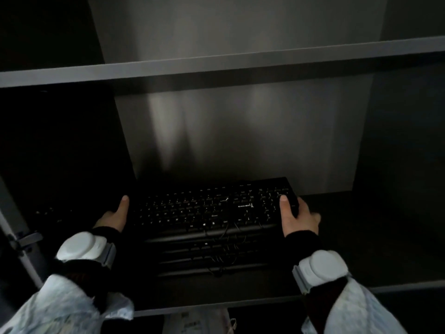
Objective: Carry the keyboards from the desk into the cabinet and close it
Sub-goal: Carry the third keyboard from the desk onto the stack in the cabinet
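A black keyboard (207, 208) lies on top of a stack of black keyboards (212, 259) inside a dark grey cabinet, on its lower shelf (361, 237). My left hand (115, 215) grips the top keyboard's left end, thumb on top. At the right end my right hand (298, 215) holds it the same way, thumb on the keys. Thin black cables (228, 237) hang over the front of the stack. Another dark keyboard (50, 213) is faintly visible to the left on the same shelf.
An upper shelf (216, 66) crosses above, with dim space beneath it. A metal hinge (26, 239) sits on the cabinet's left frame. Below the shelf's front edge, pale paper or bags (195, 321) show. The shelf right of the stack is bare.
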